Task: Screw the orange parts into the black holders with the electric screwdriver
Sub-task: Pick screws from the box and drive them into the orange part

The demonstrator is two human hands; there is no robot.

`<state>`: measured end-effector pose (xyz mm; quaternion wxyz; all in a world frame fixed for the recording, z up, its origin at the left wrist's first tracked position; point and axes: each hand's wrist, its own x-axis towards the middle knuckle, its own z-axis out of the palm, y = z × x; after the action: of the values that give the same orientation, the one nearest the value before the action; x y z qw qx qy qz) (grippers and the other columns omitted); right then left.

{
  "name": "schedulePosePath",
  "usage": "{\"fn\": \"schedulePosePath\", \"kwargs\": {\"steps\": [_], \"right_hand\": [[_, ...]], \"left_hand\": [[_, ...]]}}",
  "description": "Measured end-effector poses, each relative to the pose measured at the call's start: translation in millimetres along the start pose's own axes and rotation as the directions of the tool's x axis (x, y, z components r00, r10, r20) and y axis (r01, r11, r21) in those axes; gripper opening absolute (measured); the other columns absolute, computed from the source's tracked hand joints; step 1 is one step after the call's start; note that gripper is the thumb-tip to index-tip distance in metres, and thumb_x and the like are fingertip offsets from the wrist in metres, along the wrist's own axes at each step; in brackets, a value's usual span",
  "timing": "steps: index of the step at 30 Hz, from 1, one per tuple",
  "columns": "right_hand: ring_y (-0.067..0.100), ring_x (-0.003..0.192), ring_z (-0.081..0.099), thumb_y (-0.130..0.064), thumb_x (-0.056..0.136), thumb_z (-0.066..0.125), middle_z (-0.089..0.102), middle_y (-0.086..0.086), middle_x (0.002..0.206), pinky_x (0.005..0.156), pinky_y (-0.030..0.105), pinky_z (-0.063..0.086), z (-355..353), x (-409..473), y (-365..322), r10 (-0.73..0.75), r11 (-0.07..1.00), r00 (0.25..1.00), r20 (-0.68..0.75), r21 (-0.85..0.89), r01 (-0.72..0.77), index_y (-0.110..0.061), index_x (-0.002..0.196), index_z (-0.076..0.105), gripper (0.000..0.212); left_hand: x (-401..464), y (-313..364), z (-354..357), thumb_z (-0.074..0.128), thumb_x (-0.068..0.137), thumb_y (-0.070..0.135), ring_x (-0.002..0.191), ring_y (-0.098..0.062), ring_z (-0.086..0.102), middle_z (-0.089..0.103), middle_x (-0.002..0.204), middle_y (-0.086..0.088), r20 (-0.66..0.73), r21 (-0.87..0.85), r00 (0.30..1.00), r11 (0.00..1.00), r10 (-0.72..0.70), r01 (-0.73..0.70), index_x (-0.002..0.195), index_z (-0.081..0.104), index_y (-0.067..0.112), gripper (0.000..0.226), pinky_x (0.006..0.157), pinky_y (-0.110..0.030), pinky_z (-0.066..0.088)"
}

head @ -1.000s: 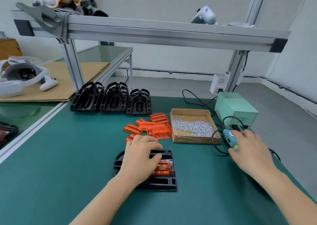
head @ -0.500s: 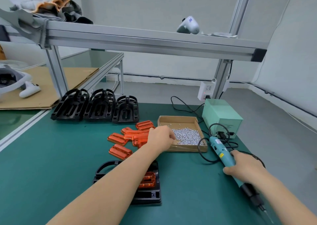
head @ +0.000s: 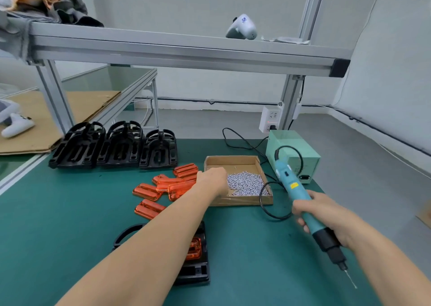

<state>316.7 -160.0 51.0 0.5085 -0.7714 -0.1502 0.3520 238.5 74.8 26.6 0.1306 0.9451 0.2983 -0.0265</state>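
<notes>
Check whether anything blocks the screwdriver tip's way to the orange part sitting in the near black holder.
The left forearm lies across the holder, covering much of the orange part. The screwdriver, held in the right hand, points down to the holder's right.

left fingers [head: 218,177] hidden — black holder [head: 197,270] half-covered

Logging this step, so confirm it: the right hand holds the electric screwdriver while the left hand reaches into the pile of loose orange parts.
Not quite. In the head view the left hand reaches into the cardboard box of screws, beside the loose orange parts, not into them. The right hand does hold the electric screwdriver.
</notes>
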Motion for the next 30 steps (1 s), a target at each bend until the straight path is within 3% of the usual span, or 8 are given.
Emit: {"fn": "schedulePosePath", "kwargs": {"steps": [3,6,9,12,15,17,22,30], "right_hand": [[0.01,0.039,0.044,0.008,0.08,0.056,0.048,0.001,0.051,0.036,0.019,0.039,10.5,-2.3,-15.1,-0.126,0.95,0.992,0.005,0.288,0.119,-0.01,0.096,0.054,0.024],[0.007,0.039,0.043,0.01,0.083,0.051,0.045,-0.002,0.054,0.036,0.019,0.039,22.6,-2.2,-31.0,-0.242,0.794,0.969,-0.047,0.564,0.226,-0.016,0.086,0.05,0.026],[0.007,0.043,0.045,0.007,0.083,0.052,0.047,-0.003,0.057,0.041,0.019,0.042,34.4,-2.0,-42.3,-0.288,0.692,0.954,-0.087,0.67,0.27,-0.021,0.081,0.048,0.029],[0.008,0.045,0.046,0.006,0.084,0.055,0.049,-0.005,0.056,0.045,0.02,0.043,44.7,-1.8,-44.3,-0.316,0.644,0.937,-0.15,0.691,0.328,-0.023,0.079,0.047,0.03],[0.009,0.044,0.045,0.007,0.083,0.055,0.047,-0.004,0.055,0.046,0.02,0.043,49.4,-3.1,-42.4,-0.355,0.611,0.911,-0.21,0.686,0.396,-0.021,0.079,0.047,0.029],[0.009,0.045,0.045,0.008,0.082,0.055,0.047,-0.004,0.055,0.046,0.021,0.043,49.8,-4.8,-40.9,-0.375,0.609,0.897,-0.232,0.668,0.428,-0.02,0.08,0.048,0.029],[0.01,0.045,0.044,0.009,0.082,0.056,0.046,-0.004,0.055,0.047,0.023,0.042,52.6,-6.5,-39.9,-0.414,0.63,0.877,-0.244,0.619,0.469,-0.02,0.079,0.048,0.029],[0.011,0.046,0.044,0.007,0.081,0.058,0.046,-0.003,0.055,0.051,0.027,0.041,59.9,-4.1,-36.6,-0.442,0.643,0.863,-0.243,0.585,0.494,-0.02,0.079,0.051,0.028]], "left_hand": [[-1.9,1.0,-2.5,0.052,0.087,0.01,0.104,-0.028,0.056,0.066,0.106,-0.008,0.033,0.011,0.999,1.0,0.012,-0.013,0.099,0.063,0.01,0.016,0.099,-0.043,0.031],[-4.4,2.6,-4.7,0.047,0.09,0.01,0.107,-0.029,0.056,0.065,0.111,-0.01,0.083,0.059,0.996,0.998,0.022,-0.027,0.106,0.061,0.006,0.022,0.104,-0.048,0.025],[-3.6,1.4,-5.4,0.04,0.094,0.01,0.099,-0.029,0.052,0.062,0.096,-0.006,0.137,0.11,0.989,0.992,0.048,-0.064,0.079,0.048,0.011,0.016,0.107,-0.05,0.02],[-4.5,1.7,-6.5,0.04,0.094,0.012,0.087,-0.025,0.044,0.049,0.077,0.0,0.142,0.124,0.986,0.987,0.087,-0.105,0.067,0.041,0.014,0.028,0.107,-0.049,0.021],[-5.0,-4.6,-3.6,0.052,0.091,0.022,0.091,-0.023,0.051,0.061,0.087,0.001,0.034,0.028,0.989,0.989,0.143,-0.144,0.079,0.06,0.013,0.017,0.099,-0.043,0.024],[-2.9,-10.8,0.6,0.062,0.086,0.024,0.097,-0.018,0.055,0.064,0.092,0.008,-0.04,-0.1,0.985,0.98,0.166,-0.169,0.084,0.064,0.022,0.003,0.09,-0.037,0.024],[-1.9,-12.9,4.5,0.069,0.085,0.022,0.09,-0.01,0.049,0.057,0.077,0.018,-0.007,-0.208,0.984,0.962,0.178,-0.176,0.081,0.069,0.029,0.008,0.086,-0.034,0.022],[3.7,-3.8,2.9,0.06,0.09,0.022,0.104,-0.017,0.057,0.071,0.102,0.004,-0.016,0.017,0.974,0.974,0.225,-0.224,0.093,0.072,0.017,0.014,0.107,-0.04,0.018]]}}
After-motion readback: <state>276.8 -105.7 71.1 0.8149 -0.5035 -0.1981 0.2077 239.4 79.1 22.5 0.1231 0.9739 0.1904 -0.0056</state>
